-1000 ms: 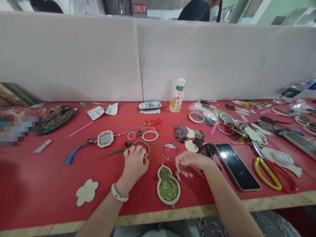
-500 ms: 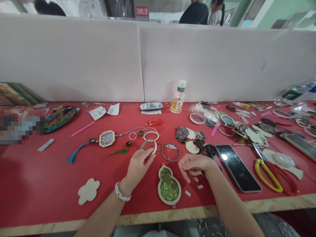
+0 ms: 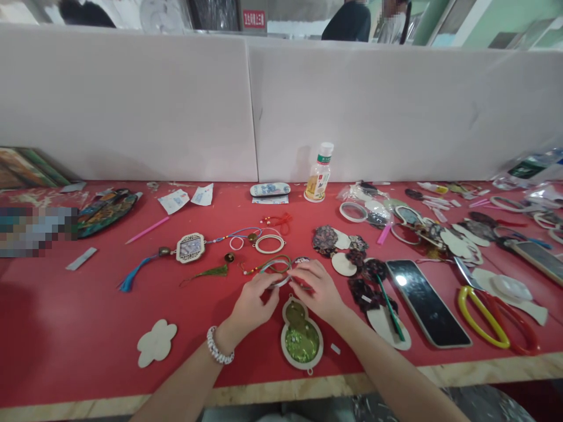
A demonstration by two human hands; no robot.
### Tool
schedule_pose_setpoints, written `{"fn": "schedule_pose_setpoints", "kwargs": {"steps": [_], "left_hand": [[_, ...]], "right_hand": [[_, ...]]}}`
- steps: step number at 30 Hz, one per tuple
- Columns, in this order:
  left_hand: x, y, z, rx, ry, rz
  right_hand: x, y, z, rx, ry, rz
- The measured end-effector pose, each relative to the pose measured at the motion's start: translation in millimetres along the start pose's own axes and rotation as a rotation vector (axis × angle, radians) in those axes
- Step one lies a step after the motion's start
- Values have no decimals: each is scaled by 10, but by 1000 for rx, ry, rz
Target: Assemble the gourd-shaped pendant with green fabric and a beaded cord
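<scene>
My left hand is closed, its fingertips pinching a thin white ring that looks like a narrow roll of tape. Fingers of my right hand meet the ring's right edge in a pinch; whether something small sits between them is hidden. Just below both hands lies a gourd-shaped pendant with a pale frame and glittery green filling. Behind the ring, a green cord lies on the table. A round dish of small beads is mostly covered by my right hand.
On the right are a phone, red-and-yellow-handled scissors, a green stick and dark scraps. A capped bottle stands by the white partition. At left lie a tasselled pendant and a cloud-shaped piece.
My right hand has moved left and forward, from beside the gourd pendant to the ring. My left hand has lowered the ring slightly and moved it right. The green stick and dark scraps are now uncovered.
</scene>
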State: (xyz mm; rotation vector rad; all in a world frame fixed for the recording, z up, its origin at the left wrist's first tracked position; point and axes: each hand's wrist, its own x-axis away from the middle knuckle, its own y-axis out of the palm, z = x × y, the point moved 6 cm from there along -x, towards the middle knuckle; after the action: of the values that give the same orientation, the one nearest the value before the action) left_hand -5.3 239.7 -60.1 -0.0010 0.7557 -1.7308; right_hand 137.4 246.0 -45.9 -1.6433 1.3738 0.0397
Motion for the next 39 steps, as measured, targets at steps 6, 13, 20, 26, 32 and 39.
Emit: {"fn": "schedule_pose_setpoints", "kwargs": {"steps": [6,13,20,26,32,39], "left_hand": [[-8,10,22,21,-42,-2],[-38,25,-15,5,-120,41],[-56,31,-44,18,-193,62],[-76,35,-64,129,-217,-14],[-90,62,-81,393,-278,-91],[-106,-204,-261,395,-330,146]], "right_hand": [[41,48,-10,17,-77,33],[57,50,-96,-78,-102,92],[23,105,-116,-116,-10,4],[24,118,-143,-113,8,-3],[35,112,-181,-136,-16,37],[112,-15,-127,-309,106,155]]}}
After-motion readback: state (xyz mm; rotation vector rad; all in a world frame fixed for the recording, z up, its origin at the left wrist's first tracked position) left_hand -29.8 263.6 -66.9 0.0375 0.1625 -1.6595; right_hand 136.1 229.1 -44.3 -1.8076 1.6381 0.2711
